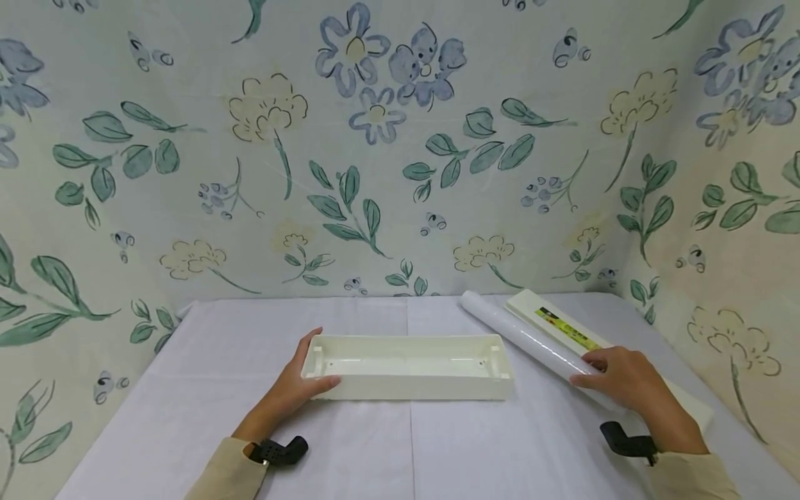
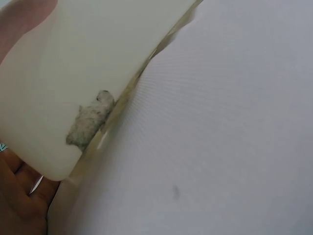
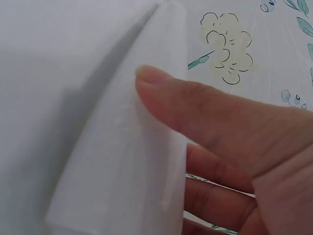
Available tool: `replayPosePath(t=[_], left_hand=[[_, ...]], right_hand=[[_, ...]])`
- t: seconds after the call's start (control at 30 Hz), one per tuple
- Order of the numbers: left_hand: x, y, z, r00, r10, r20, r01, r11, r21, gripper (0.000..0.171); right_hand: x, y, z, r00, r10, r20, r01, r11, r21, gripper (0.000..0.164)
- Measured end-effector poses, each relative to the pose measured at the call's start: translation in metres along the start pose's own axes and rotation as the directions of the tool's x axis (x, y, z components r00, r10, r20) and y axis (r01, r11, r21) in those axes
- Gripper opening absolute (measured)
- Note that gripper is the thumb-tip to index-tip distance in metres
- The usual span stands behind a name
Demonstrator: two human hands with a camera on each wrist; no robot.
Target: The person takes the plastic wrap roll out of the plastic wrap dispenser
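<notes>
A long cream plastic box [image 1: 409, 387], its top side uncovered and its inside bare, sits mid-table. My left hand [image 1: 300, 378] grips its left end, thumb over the near wall and fingers at the far corner. In the left wrist view a grey, worn patch [image 2: 91, 120] marks the box's outer wall. On the right, my right hand [image 1: 628, 382] holds a glossy white roll of plastic wrap [image 1: 525, 330], thumb on the near side. The right wrist view shows the thumb lying along the roll [image 3: 127, 161] and the fingers behind it.
A long cream cover [image 1: 531, 303] with a yellow-green label [image 1: 565, 328] lies slantwise beside the roll, partly behind my right hand. White cloth [image 1: 350, 451] covers the table. Flower-patterned fabric [image 1: 400, 173] hangs behind and at both sides.
</notes>
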State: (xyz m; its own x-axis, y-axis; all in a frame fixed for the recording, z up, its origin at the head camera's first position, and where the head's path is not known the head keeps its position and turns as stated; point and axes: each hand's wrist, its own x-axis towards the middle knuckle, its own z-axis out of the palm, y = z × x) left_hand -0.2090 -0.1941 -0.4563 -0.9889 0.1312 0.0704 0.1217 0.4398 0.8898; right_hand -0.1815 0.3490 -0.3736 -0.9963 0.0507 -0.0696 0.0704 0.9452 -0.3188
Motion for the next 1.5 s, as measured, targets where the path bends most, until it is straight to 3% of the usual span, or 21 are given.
replayPosePath(t=[0.57, 0.8, 1.5], left_hand=[[0.0039, 0.0015, 0.0039, 1.0, -0.024, 0.009, 0.024, 1.0, -0.005, 0.1], [0.0057, 0.002, 0.0046, 1.0, -0.002, 0.022, 0.002, 1.0, -0.001, 0.1], [0.0014, 0.0012, -0.0008, 1.0, 0.0, 0.012, 0.0, 1.0, -0.006, 0.1]], right_hand=[[-0.0007, 0.0002, -0.0005, 1.0, -0.001, -0.016, 0.001, 1.0, -0.013, 0.085], [-0.0022, 0.0014, 0.0013, 1.0, 0.023, 0.015, -0.023, 1.0, -0.013, 0.085], [-0.0011, -0.0019, 0.0057, 1.0, 0.004, 0.005, -0.004, 1.0, -0.006, 0.084]])
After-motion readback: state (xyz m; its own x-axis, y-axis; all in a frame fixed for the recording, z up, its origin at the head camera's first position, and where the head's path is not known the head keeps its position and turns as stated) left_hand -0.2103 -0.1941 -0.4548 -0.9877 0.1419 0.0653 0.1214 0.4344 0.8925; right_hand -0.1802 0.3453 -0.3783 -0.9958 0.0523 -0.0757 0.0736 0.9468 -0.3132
